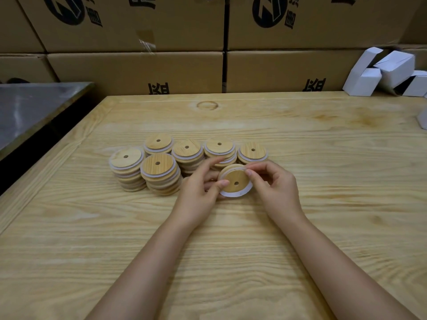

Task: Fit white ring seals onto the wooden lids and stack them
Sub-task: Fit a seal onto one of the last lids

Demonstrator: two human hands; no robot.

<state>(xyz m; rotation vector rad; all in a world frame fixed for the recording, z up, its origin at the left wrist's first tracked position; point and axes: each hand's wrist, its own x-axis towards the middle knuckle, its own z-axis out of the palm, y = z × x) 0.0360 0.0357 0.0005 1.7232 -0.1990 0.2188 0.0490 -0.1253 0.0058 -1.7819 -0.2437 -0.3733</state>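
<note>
Head view: both hands are over the wooden table [92,227], just in front of the stacks. The left hand [198,188] pinches the lid [233,180] at its left edge, thumb on top. The right hand [275,188] pinches the white ring seal [233,194] at the lid's far right rim. The seal shows around the near edge and is probably not fully seated. Six stacks of sealed lids [159,174] stand close together behind, so most of the work looks done. Left to do: seat this seal and stack the lid. No spare lids or seals are visible. Cardboard boxes [138,70] stand behind the table.
</note>
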